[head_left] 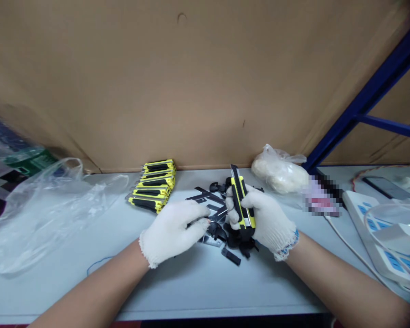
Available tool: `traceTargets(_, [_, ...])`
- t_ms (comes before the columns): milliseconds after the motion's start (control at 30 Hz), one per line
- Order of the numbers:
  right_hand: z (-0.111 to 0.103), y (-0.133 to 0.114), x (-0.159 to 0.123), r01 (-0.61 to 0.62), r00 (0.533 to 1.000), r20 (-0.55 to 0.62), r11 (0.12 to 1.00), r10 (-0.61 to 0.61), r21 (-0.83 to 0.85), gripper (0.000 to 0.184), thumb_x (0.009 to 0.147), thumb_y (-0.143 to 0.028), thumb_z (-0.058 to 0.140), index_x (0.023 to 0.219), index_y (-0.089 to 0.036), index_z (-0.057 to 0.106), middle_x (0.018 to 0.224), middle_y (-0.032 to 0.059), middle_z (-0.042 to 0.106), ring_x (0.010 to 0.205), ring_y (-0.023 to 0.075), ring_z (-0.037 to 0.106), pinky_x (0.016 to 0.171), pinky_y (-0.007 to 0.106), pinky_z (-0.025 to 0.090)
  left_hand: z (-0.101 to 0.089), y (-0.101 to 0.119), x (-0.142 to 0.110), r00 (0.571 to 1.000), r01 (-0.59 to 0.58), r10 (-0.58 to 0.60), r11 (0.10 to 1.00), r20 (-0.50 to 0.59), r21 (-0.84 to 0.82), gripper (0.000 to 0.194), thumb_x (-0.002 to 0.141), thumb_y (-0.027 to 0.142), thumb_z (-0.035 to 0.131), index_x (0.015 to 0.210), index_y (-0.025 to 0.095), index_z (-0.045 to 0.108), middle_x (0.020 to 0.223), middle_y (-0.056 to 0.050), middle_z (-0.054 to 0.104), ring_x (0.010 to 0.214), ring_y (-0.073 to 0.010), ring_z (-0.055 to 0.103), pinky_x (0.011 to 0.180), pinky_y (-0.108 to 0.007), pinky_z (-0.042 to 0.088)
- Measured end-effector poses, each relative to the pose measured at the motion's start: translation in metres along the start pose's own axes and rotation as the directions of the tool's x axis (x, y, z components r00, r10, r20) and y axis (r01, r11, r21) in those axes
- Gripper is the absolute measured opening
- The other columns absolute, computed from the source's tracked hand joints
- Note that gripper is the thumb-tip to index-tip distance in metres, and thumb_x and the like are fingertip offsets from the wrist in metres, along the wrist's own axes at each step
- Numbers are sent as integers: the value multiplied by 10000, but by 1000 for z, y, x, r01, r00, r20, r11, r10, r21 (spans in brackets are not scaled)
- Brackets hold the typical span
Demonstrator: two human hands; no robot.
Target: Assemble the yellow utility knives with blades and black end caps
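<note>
A yellow and black utility knife (241,200), its dark blade end pointing up and away, is gripped in my right hand (266,218), which wears a white knit glove. My left hand (177,230), also gloved, is closed in a pinch over the pile to the left of the knife. Whatever lies between its fingertips is hidden. Around both hands lie loose blades (205,196) and black plastic parts (217,231). One small black piece (231,257) lies on the near side of the pile. Several more utility knives (153,184) are stacked in a row beyond my left hand.
Crumpled clear plastic bags (48,218) cover the left of the grey table (177,296). A tied bag with white contents (278,173) sits at the back right. Farther right are a power strip (379,232), a white cable (348,253) and a phone (387,187). Cardboard (205,91) rises behind.
</note>
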State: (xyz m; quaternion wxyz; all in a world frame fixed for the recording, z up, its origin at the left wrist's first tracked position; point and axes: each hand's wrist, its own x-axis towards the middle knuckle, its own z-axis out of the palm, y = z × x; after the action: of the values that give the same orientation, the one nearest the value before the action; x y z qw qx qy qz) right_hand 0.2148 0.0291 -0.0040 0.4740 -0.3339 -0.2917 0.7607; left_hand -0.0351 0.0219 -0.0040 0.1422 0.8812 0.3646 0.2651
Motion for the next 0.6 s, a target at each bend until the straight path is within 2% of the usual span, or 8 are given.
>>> traceTargets(333, [9, 3, -1, 20, 993, -115, 993, -33, -118, 437, 489, -73, 582, 899, -210, 647, 709, -1, 617, 559, 172, 568, 531, 333, 492, 2, -3, 0, 1000, -18, 18, 1000, 2, 8, 182, 1016, 244, 583, 990, 216, 761, 842, -1, 734, 769, -174, 646, 707, -312, 432])
traceTargets(600, [6, 8, 6, -35, 993, -119, 991, 19, -127, 489, 458, -38, 559, 908, -215, 634, 715, -15, 619, 548, 153, 565, 508, 292, 478, 1, -3, -1, 1000, -17, 17, 1000, 1, 10, 166, 1009, 232, 592, 973, 212, 753, 839, 8, 728, 763, -167, 627, 707, -309, 424])
